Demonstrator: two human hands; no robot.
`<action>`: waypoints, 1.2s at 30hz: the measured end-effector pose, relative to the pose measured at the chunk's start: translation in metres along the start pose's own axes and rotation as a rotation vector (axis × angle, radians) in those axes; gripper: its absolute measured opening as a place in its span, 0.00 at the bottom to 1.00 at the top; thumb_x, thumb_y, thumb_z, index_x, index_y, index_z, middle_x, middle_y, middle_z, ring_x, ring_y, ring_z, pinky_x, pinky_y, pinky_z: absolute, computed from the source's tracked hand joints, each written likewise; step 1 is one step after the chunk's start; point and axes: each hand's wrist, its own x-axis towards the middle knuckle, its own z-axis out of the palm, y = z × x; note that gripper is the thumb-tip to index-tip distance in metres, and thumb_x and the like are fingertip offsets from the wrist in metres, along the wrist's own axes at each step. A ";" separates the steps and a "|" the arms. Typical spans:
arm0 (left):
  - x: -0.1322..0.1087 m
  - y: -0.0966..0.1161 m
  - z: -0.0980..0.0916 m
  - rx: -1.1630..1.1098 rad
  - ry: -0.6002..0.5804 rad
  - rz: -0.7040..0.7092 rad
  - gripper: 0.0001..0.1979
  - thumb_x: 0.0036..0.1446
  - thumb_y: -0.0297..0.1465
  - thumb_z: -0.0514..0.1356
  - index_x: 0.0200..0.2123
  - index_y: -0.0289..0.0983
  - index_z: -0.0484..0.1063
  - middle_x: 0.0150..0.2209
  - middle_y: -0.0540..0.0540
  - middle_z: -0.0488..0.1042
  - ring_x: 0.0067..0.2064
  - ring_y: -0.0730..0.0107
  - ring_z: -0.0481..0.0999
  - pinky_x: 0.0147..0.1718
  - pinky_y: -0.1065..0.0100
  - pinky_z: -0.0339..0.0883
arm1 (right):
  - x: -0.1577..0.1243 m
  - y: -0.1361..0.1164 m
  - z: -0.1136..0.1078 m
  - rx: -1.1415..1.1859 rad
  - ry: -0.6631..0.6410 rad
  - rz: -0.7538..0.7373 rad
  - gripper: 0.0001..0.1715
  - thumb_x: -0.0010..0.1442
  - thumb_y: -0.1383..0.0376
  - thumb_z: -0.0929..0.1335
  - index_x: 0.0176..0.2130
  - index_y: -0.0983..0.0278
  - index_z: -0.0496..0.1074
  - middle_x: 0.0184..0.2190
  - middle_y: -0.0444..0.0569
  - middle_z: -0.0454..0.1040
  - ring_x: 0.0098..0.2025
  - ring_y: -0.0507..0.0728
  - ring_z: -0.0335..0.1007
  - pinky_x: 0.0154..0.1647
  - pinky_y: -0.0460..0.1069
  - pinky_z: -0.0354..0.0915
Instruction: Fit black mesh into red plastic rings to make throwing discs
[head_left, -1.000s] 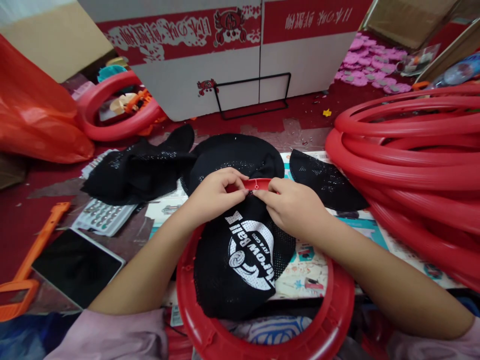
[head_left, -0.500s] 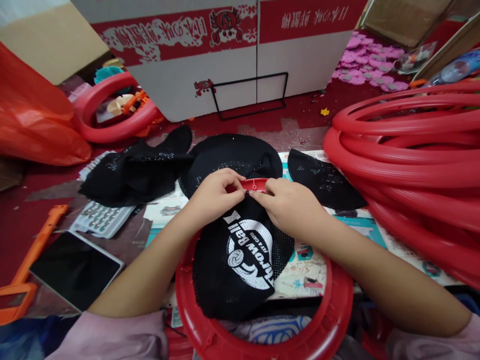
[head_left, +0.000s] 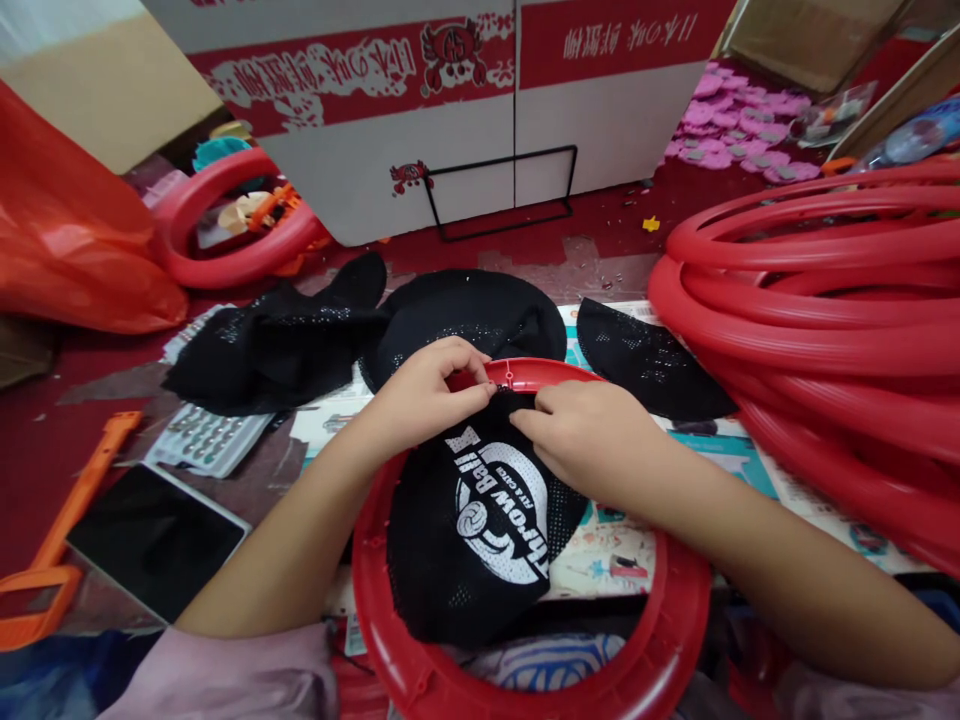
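Fingers [head_left: 478, 393] pinch black mesh [head_left: 450, 560] at red ring [head_left: 679, 610] edge; hoops [head_left: 810, 310] crowd right.

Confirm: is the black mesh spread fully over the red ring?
No: the black mesh lies slack, covering only part of the red ring; paper shows through at right. Left hand and right hand pinch it at the far rim.

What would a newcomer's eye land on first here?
First, the big red ring in the middle, with a black net printed in white lying across it. The left hand and right hand pinch the net's edge at the ring's far rim. On the right is a pile of more red rings, and a white-and-red box stands behind.
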 end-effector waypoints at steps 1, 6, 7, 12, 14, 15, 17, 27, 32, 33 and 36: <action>-0.001 0.000 -0.001 0.031 -0.018 0.028 0.05 0.51 0.31 0.60 0.28 0.36 0.72 0.41 0.45 0.73 0.44 0.64 0.73 0.44 0.64 0.66 | -0.001 -0.001 -0.003 0.016 -0.042 0.004 0.09 0.60 0.71 0.63 0.32 0.64 0.73 0.26 0.48 0.70 0.28 0.54 0.65 0.25 0.49 0.43; -0.003 0.002 -0.010 0.340 -0.048 0.073 0.08 0.53 0.35 0.60 0.35 0.37 0.72 0.41 0.46 0.73 0.45 0.60 0.69 0.49 0.56 0.61 | 0.000 0.000 -0.009 0.084 -0.129 0.033 0.10 0.59 0.73 0.63 0.32 0.65 0.73 0.27 0.48 0.71 0.29 0.54 0.67 0.24 0.49 0.44; -0.004 0.002 -0.013 0.385 -0.053 0.049 0.09 0.53 0.36 0.60 0.37 0.38 0.72 0.40 0.46 0.73 0.45 0.59 0.69 0.49 0.55 0.61 | 0.001 0.001 -0.008 0.096 -0.094 0.047 0.10 0.60 0.72 0.63 0.34 0.64 0.74 0.28 0.48 0.72 0.30 0.54 0.67 0.25 0.49 0.46; -0.006 0.006 -0.020 0.394 -0.105 0.045 0.14 0.54 0.36 0.59 0.42 0.37 0.71 0.43 0.44 0.72 0.48 0.56 0.68 0.49 0.55 0.62 | 0.007 0.006 0.000 0.168 0.069 0.078 0.15 0.62 0.70 0.61 0.44 0.64 0.75 0.35 0.49 0.75 0.37 0.55 0.68 0.31 0.49 0.54; -0.006 0.006 -0.016 0.298 -0.105 0.108 0.12 0.56 0.36 0.57 0.42 0.37 0.71 0.47 0.43 0.71 0.51 0.58 0.68 0.52 0.57 0.62 | 0.008 0.007 0.003 0.190 0.090 0.085 0.16 0.62 0.70 0.61 0.46 0.65 0.75 0.36 0.50 0.75 0.38 0.55 0.68 0.34 0.49 0.56; -0.005 0.006 -0.013 0.247 -0.105 0.134 0.12 0.58 0.35 0.55 0.42 0.37 0.72 0.49 0.43 0.70 0.52 0.60 0.68 0.53 0.59 0.62 | 0.009 0.007 0.004 0.194 0.095 0.093 0.17 0.62 0.70 0.61 0.46 0.66 0.75 0.37 0.51 0.75 0.38 0.55 0.68 0.34 0.48 0.57; -0.004 0.005 -0.007 0.176 -0.099 0.157 0.11 0.60 0.34 0.54 0.39 0.37 0.74 0.51 0.43 0.70 0.52 0.63 0.70 0.53 0.62 0.63 | 0.009 0.008 0.005 0.193 0.102 0.112 0.17 0.62 0.70 0.61 0.46 0.65 0.75 0.37 0.51 0.75 0.38 0.55 0.67 0.34 0.48 0.57; 0.000 -0.001 0.002 0.104 -0.001 0.112 0.09 0.59 0.30 0.56 0.28 0.35 0.71 0.45 0.44 0.71 0.42 0.68 0.72 0.45 0.65 0.67 | 0.009 0.008 0.005 0.117 0.108 0.140 0.17 0.62 0.68 0.62 0.46 0.63 0.76 0.33 0.49 0.72 0.34 0.55 0.64 0.30 0.49 0.51; 0.002 -0.002 0.005 0.125 0.009 0.089 0.10 0.59 0.31 0.56 0.26 0.35 0.69 0.43 0.44 0.71 0.41 0.68 0.72 0.45 0.64 0.66 | 0.009 0.008 0.007 0.066 0.129 0.149 0.17 0.63 0.68 0.62 0.46 0.63 0.76 0.30 0.48 0.71 0.32 0.54 0.61 0.28 0.49 0.49; 0.002 -0.003 0.005 0.127 0.013 0.088 0.10 0.59 0.31 0.56 0.26 0.35 0.69 0.43 0.44 0.71 0.42 0.68 0.72 0.45 0.64 0.66 | 0.009 0.008 0.007 0.059 0.129 0.150 0.17 0.63 0.68 0.62 0.45 0.62 0.76 0.30 0.48 0.70 0.32 0.54 0.61 0.28 0.49 0.48; 0.002 -0.003 0.006 0.128 0.017 0.079 0.11 0.58 0.32 0.56 0.25 0.35 0.67 0.42 0.44 0.70 0.43 0.66 0.72 0.44 0.62 0.66 | 0.010 0.008 0.008 0.032 0.118 0.157 0.15 0.63 0.67 0.62 0.44 0.62 0.77 0.30 0.49 0.69 0.31 0.54 0.59 0.28 0.49 0.47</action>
